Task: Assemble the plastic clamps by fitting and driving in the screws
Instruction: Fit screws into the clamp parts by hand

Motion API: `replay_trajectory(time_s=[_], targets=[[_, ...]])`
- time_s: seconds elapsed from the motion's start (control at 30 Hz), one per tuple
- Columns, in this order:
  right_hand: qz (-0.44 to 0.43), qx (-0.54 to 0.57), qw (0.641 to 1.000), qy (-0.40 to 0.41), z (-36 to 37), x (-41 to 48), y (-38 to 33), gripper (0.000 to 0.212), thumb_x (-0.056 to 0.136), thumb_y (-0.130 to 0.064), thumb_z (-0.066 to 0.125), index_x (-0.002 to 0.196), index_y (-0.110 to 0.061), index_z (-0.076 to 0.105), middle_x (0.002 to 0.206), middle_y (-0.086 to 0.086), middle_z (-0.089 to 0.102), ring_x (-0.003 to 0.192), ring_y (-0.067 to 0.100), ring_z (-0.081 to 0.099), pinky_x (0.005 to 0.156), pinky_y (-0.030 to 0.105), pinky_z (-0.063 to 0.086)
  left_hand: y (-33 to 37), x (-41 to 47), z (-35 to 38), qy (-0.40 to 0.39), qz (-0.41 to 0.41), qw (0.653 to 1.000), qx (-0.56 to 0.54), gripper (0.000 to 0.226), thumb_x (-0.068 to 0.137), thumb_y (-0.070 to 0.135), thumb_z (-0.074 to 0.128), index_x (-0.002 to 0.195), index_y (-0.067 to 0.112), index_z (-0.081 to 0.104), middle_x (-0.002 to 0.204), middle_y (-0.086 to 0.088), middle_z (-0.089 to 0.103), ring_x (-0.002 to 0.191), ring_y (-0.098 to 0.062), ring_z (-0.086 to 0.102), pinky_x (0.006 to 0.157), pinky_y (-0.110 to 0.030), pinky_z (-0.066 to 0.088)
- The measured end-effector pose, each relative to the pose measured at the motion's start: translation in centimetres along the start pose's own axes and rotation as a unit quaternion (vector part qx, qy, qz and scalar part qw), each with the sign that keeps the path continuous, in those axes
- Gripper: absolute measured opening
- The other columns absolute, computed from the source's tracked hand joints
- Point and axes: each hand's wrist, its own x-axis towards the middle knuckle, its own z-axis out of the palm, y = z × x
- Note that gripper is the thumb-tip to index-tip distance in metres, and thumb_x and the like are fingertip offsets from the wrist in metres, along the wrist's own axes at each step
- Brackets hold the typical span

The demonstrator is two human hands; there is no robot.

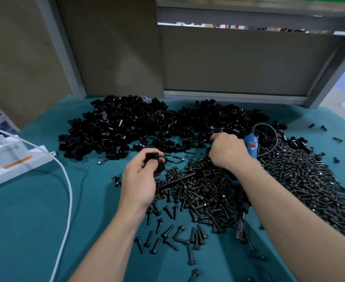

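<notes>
A black clamp (155, 159) sits pinched between the thumb and curled fingers of the left hand (139, 180), held above the green table (35, 220) just in front of the clamp pile (127, 127). The right hand (227, 152) digs knuckles-up into the screws (204, 186); whether it grips one cannot be told.

The electric screwdriver (251, 144) lies under that forearm, so a sweep of the arm would likely knock it or scatter screws. Its black cord (175, 181) runs through the heap and could drag screws along.

Open cloth lies to the left, bounded by the white cable (69, 190) and the power strip (15, 161). Loose screws reach the near edge.
</notes>
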Motion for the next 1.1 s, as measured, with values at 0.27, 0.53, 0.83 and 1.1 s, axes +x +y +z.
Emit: replay_trajectory(time_s=[0.27,0.53,0.83,1.1], targets=[[-0.008,-0.078,0.994,-0.078,-0.4,6.6,-0.1,0.032,0.096,-0.006,0.056,0.128,-0.008,0.052,0.120,0.019,0.057,0.099,0.038,0.057,0.077,0.041,0.046,0.0,0.2,0.0,-0.018,-0.009,0.999,0.027,0.036,0.101,0.013,0.050,0.088,0.036,0.075,0.090,0.010,0.076,0.088,-0.008,0.068,0.092,-0.046,0.054],[-0.056,0.059,0.994,0.066,-0.3,3.7,-0.8,0.023,0.093,-0.002,0.060,0.110,-0.017,0.064,0.096,0.014,0.069,0.079,0.032,0.061,0.065,0.035,0.047,-0.2,0.2,0.1,-0.028,0.011,0.998,0.047,0.036,0.101,0.015,0.052,0.087,0.040,0.074,0.086,0.010,0.075,0.075,-0.015,0.063,0.074,-0.032,0.049],[-0.001,0.733,0.654,-0.187,-1.6,-7.7,-1.1,0.023,0.095,0.011,0.058,0.104,-0.004,0.073,0.081,0.012,0.068,0.068,0.018,0.063,0.055,0.020,0.051,0.9,-1.2,0.9,-0.063,0.080,0.995,-0.022,0.020,0.073,0.014,0.046,0.073,0.024,0.063,0.058,-0.008,0.046,0.057,-0.019,0.039,0.051,-0.032,0.031],[-0.015,0.761,0.608,-0.227,-1.6,-9.5,-2.5,0.032,0.101,0.002,0.053,0.092,-0.007,0.083,0.077,0.010,0.069,0.061,0.014,0.061,0.047,0.019,0.046,1.5,-2.8,1.9,-0.118,0.070,0.981,-0.137,0.027,0.071,0.007,0.044,0.088,0.012,0.064,0.075,-0.007,0.067,0.069,-0.017,0.055,0.058,-0.024,0.048]])
